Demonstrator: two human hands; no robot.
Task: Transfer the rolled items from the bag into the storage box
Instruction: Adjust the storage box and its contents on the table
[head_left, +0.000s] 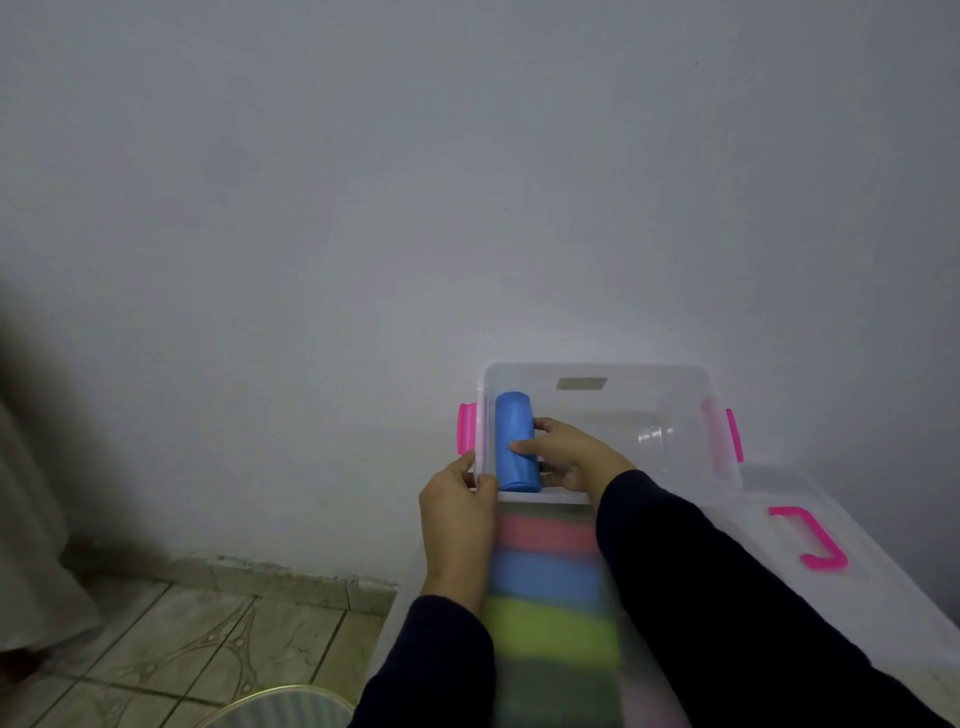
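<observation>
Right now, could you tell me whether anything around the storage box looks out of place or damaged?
Nothing stands out: the blue roll lies neatly along the left wall of the clear storage box.

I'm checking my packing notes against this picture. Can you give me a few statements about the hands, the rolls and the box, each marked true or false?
1. The blue roll lies inside the clear plastic storage box. True.
2. It lies against the box's right wall. False: it lies at the left wall.
3. The right hand holds the roll. True.
4. The left hand hangs free. False: its grip is on the box's near left corner.
5. The box's side latches are green. False: they are pink.
</observation>
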